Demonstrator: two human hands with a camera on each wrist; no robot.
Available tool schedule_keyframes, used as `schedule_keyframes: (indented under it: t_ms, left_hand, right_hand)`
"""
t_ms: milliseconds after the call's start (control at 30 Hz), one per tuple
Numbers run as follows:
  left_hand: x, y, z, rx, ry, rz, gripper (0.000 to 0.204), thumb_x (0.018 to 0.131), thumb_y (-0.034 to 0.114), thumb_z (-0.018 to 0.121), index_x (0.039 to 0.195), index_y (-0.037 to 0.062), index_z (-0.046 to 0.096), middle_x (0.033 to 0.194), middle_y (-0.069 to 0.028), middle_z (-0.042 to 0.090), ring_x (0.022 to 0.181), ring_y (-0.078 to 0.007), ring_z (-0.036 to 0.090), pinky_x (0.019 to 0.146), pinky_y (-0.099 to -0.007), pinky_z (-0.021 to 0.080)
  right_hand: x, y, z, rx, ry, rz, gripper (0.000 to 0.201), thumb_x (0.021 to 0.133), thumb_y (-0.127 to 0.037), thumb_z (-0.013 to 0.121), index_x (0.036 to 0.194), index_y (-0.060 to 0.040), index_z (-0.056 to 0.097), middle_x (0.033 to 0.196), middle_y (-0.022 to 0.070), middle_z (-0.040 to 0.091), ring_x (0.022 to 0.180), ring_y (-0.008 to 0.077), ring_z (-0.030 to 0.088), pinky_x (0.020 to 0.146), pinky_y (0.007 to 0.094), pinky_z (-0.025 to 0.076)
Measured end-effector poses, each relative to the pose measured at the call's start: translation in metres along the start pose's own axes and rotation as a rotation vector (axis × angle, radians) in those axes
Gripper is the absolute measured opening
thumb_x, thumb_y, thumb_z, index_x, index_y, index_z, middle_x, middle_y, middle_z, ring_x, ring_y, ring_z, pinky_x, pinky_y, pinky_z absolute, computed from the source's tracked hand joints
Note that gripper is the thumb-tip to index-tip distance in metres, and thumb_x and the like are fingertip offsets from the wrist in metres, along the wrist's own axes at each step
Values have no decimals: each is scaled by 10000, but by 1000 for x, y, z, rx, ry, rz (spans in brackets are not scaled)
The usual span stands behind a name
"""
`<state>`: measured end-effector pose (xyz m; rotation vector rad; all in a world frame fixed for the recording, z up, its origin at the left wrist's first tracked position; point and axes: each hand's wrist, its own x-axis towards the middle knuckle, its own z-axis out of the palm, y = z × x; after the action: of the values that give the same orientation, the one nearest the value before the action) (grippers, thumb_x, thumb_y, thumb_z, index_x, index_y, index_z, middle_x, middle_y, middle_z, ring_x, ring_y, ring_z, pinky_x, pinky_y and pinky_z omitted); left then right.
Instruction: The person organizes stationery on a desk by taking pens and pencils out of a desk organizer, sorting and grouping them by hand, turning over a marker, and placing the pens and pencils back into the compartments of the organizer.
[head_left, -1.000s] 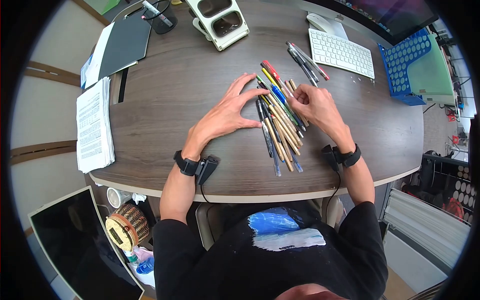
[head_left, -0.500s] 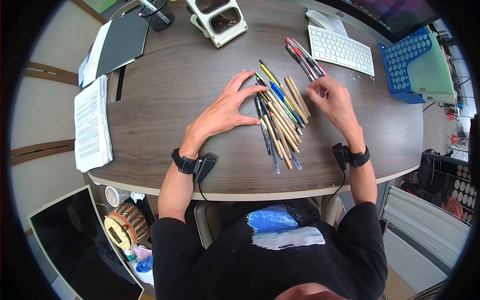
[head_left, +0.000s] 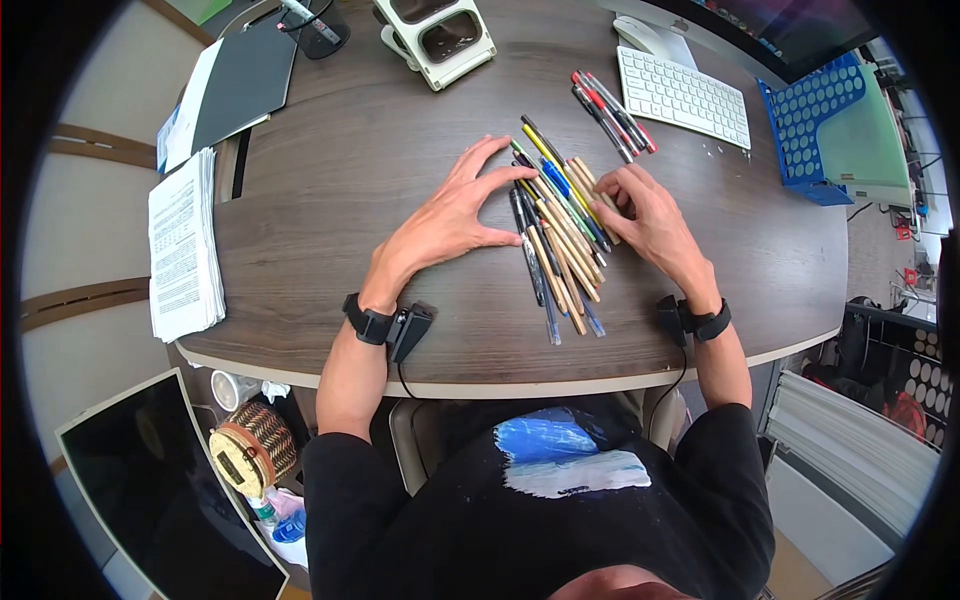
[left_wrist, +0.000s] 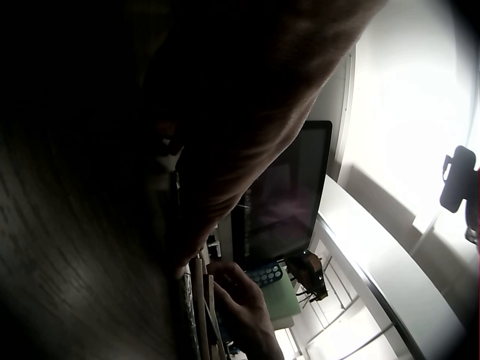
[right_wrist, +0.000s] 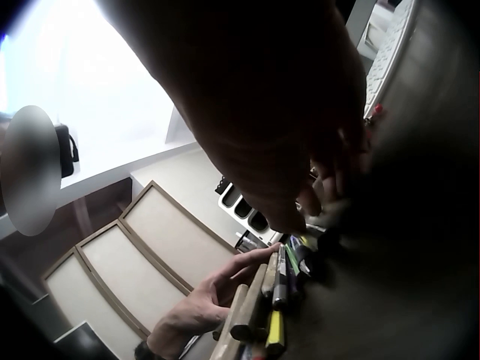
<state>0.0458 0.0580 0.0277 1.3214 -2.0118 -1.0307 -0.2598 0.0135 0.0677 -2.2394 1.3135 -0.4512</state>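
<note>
A loose pile of pens and tan sticks (head_left: 563,262) lies on the desk in the head view. Along its left side the left hand (head_left: 445,228) is spread, thumb and fingertips against the pens. At the upper right edge of the pile, the right hand (head_left: 652,225) has curled fingers and thumb around a tan stick, partly covered by them. A smaller group of red and black pens (head_left: 612,118) lies beyond it. In the right wrist view the left hand (right_wrist: 196,309) sits behind the sticks; the right hand (right_wrist: 322,191) is dark above the pens.
A white keyboard (head_left: 684,100) and mouse (head_left: 640,37) are at the upper right, beside a blue file holder (head_left: 808,150). A white stand (head_left: 440,45) and pen cup (head_left: 325,38) stand at the back. Stacked papers (head_left: 183,250) and a dark folder (head_left: 243,85) are at left.
The right hand went from the pile to the smaller group and came back. A red pen from the pile now lies in that group. The left hand has hardly moved.
</note>
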Motion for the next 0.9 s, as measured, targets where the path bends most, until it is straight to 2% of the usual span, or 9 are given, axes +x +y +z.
schedule_keyframes:
  t_ms: [67, 200, 300, 367, 467, 667, 800, 867, 900]
  left_hand:
    - [1, 0, 0, -6, -2, 8, 845, 761, 320, 965, 1529, 323, 612, 1777, -87, 290, 1667, -366, 190, 1347, -575, 276]
    - [0, -2, 1, -6, 5, 15, 842, 760, 316, 967, 1524, 317, 615, 1775, -96, 291, 1668, -364, 189, 1344, -579, 281]
    - [0, -2, 1, -5, 8, 18, 841, 759, 313, 968, 1523, 314, 616, 1775, -98, 289, 1668, -364, 188, 1344, -579, 283]
    - [1, -3, 1, -3, 6, 22, 841, 758, 311, 969, 1522, 312, 616, 1776, -98, 287, 1668, -364, 187, 1345, -578, 284]
    - [1, -3, 1, 3, 4, 28, 836, 764, 316, 966, 1523, 312, 616, 1777, -97, 284, 1668, -365, 187, 1345, -579, 285]
    - [0, -2, 0, 6, 0, 13, 823, 780, 321, 956, 1527, 314, 613, 1779, -99, 280, 1668, -367, 188, 1343, -579, 286]
    - [0, -4, 2, 2, 2, 15, 829, 778, 325, 959, 1530, 318, 611, 1778, -105, 283, 1667, -372, 189, 1345, -579, 282]
    - [0, -4, 2, 4, 5, 9, 831, 777, 327, 960, 1531, 319, 610, 1778, -107, 285, 1666, -374, 190, 1345, -579, 280]
    - [0, -4, 2, 1, 4, 11, 833, 774, 330, 961, 1530, 320, 611, 1777, -108, 286, 1666, -375, 189, 1346, -580, 278]
  right_hand:
    - [1, -2, -4, 6, -165, 76, 270, 948, -225, 793, 1134, -54, 695, 966, 83, 635, 827, 227, 626, 762, 398, 525]
    - [-5, -9, -10, 78, -158, 94, 296, 918, -208, 813, 1147, -66, 690, 956, 77, 630, 820, 224, 619, 766, 393, 526]
    - [-12, -12, -15, 93, -130, 182, 316, 890, -179, 822, 1148, -65, 680, 948, 75, 636, 829, 222, 624, 772, 399, 526]
    - [-17, -6, -15, 37, -132, 216, 338, 882, -152, 806, 1170, -53, 659, 945, 85, 642, 825, 251, 628, 775, 415, 535]
    - [-19, -5, -16, -71, -125, 185, 367, 879, -134, 805, 1194, -44, 640, 967, 112, 668, 846, 293, 661, 789, 446, 545]
    - [-20, 4, -7, -47, -7, 104, 329, 897, -115, 804, 1169, -31, 639, 1028, 154, 703, 904, 348, 708, 818, 484, 554]
    - [-22, 0, -11, 5, -52, 190, 319, 930, -153, 810, 1184, -34, 658, 1027, 131, 710, 968, 324, 722, 854, 431, 563]
    - [-24, 1, -7, -210, 153, -95, 311, 923, -171, 837, 1157, -45, 676, 1056, 111, 702, 946, 312, 717, 843, 434, 570]
    - [-24, -1, -7, -210, 152, -96, 311, 923, -171, 837, 1157, -45, 676, 1056, 111, 702, 946, 312, 717, 843, 434, 570]
